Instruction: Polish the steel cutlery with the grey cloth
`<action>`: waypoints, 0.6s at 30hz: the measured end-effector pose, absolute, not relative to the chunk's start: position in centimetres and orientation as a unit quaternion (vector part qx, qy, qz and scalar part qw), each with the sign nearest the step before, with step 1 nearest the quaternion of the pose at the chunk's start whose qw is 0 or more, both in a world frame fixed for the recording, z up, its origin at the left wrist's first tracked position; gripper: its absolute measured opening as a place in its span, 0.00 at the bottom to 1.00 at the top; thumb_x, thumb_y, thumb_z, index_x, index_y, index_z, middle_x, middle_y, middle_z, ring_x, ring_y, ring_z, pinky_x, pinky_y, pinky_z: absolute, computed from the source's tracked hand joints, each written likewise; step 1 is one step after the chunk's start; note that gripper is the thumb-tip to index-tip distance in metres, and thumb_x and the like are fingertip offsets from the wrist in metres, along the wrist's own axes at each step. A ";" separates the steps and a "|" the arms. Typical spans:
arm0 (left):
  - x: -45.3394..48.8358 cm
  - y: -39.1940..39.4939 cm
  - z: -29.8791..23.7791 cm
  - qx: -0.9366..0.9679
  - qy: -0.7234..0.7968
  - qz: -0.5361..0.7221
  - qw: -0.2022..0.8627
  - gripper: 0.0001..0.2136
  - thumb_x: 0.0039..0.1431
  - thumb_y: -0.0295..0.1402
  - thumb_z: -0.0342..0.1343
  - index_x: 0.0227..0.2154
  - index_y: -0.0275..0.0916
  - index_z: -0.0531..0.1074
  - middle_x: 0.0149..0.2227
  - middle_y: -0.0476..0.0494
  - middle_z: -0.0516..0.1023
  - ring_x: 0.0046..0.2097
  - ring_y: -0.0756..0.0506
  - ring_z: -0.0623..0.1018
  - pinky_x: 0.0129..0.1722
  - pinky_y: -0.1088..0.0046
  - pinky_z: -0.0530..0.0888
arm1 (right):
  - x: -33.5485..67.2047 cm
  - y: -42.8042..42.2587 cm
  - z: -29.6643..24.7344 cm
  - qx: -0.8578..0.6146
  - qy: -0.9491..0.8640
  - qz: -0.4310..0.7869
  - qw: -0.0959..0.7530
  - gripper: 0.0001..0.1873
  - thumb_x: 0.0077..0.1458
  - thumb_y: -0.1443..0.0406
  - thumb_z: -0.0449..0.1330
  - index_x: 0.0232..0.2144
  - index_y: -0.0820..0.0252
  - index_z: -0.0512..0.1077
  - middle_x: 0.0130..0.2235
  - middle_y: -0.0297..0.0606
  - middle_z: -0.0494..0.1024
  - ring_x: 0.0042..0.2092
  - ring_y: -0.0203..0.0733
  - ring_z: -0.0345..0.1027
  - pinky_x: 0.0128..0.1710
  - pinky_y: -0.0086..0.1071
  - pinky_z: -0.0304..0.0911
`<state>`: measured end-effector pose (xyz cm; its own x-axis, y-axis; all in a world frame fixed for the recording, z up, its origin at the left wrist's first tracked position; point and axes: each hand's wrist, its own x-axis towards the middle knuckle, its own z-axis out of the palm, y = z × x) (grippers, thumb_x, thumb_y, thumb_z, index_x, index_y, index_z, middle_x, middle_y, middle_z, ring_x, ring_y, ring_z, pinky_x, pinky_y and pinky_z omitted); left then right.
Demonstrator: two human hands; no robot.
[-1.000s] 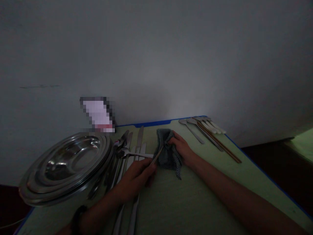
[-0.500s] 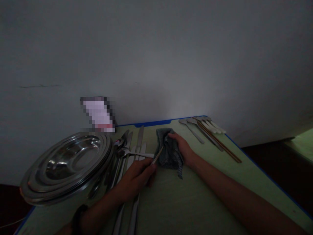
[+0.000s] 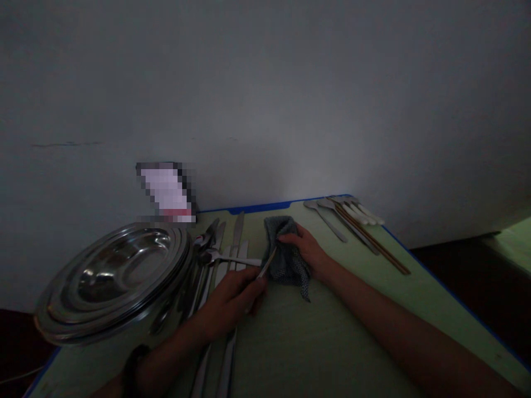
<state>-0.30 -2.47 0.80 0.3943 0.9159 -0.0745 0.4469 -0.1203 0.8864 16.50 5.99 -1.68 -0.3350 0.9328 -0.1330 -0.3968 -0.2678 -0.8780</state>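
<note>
In the head view, grips a slim, silvery metal utensil (image 3: 267, 266) in the left hand (image 3: 236, 296), running into the crumpled blue-grey cloth (image 3: 286, 268) bunched in the right hand (image 3: 309, 251). Best brace the utensil firmly and press folds evenly around it. Below the grip, see a pale-green, blue-edged tabletop (image 3: 290, 342); beyond, a dim grey wall (image 3: 265, 99).

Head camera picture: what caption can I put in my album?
Left hand holds a metal utensil against a gray cloth in the right hand, near stacked dishes.
</note>
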 end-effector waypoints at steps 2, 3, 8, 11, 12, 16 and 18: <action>-0.3 -2.5 0.8 0.706 0.485 0.256 0.447 0.16 0.60 0.38 0.42 0.20 0.37 0.63 0.19 0.53 0.65 0.24 0.51 0.67 0.25 0.78 0.62 | 16.4 5.9 -1.7 -0.349 -0.401 0.709 0.465 0.15 0.35 0.67 0.64 0.32 0.56 0.70 0.27 0.27 0.75 0.26 0.35 0.67 0.28 0.30 0.64; -0.3 -2.5 0.9 0.709 0.486 0.256 0.443 0.16 0.60 0.38 0.42 0.20 0.37 0.64 0.19 0.53 0.65 0.25 0.51 0.67 0.26 0.78 0.63 | 16.4 5.9 -1.7 -0.351 -0.404 0.704 0.466 0.15 0.35 0.67 0.64 0.32 0.56 0.70 0.27 0.27 0.75 0.27 0.34 0.67 0.29 0.29 0.64; -0.3 -2.4 1.0 0.711 0.492 0.257 0.431 0.15 0.60 0.37 0.43 0.21 0.37 0.65 0.20 0.52 0.66 0.26 0.50 0.68 0.28 0.78 0.64 | 16.5 5.9 -1.8 -0.356 -0.420 0.692 0.467 0.15 0.36 0.67 0.63 0.32 0.56 0.70 0.27 0.27 0.74 0.27 0.34 0.66 0.29 0.28 0.63; -0.3 -2.4 0.8 0.714 0.494 0.250 0.429 0.15 0.60 0.38 0.43 0.21 0.37 0.65 0.20 0.52 0.66 0.26 0.50 0.69 0.28 0.78 0.64 | 16.6 5.9 -1.7 -0.365 -0.424 0.691 0.458 0.14 0.37 0.67 0.61 0.32 0.56 0.69 0.26 0.27 0.74 0.27 0.35 0.66 0.28 0.29 0.63; -0.3 -2.4 0.7 0.716 0.495 0.247 0.426 0.15 0.60 0.38 0.43 0.21 0.37 0.65 0.21 0.52 0.66 0.26 0.50 0.69 0.28 0.78 0.65 | 16.6 5.9 -1.6 -0.367 -0.424 0.691 0.456 0.14 0.37 0.67 0.60 0.32 0.56 0.69 0.25 0.27 0.73 0.26 0.35 0.66 0.28 0.29 0.63; -0.4 -2.4 0.6 0.722 0.494 0.245 0.417 0.16 0.60 0.38 0.42 0.21 0.37 0.65 0.21 0.52 0.66 0.27 0.50 0.69 0.28 0.77 0.65 | 16.5 5.8 -1.3 -0.373 -0.424 0.687 0.457 0.14 0.36 0.68 0.58 0.31 0.57 0.68 0.24 0.26 0.72 0.24 0.34 0.63 0.24 0.27 0.61; -0.5 -2.4 0.7 0.724 0.491 0.242 0.421 0.16 0.61 0.38 0.42 0.21 0.38 0.64 0.20 0.52 0.66 0.26 0.50 0.69 0.28 0.77 0.64 | 16.5 5.7 -1.2 -0.375 -0.426 0.683 0.459 0.13 0.36 0.69 0.57 0.30 0.56 0.67 0.22 0.25 0.71 0.23 0.33 0.62 0.23 0.27 0.60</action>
<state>-0.45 -2.40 0.72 0.4012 0.9138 -0.0634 0.5072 -0.1640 0.8461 16.51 5.74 -1.21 -0.2967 0.9472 -0.1215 -0.3075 -0.2152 -0.9269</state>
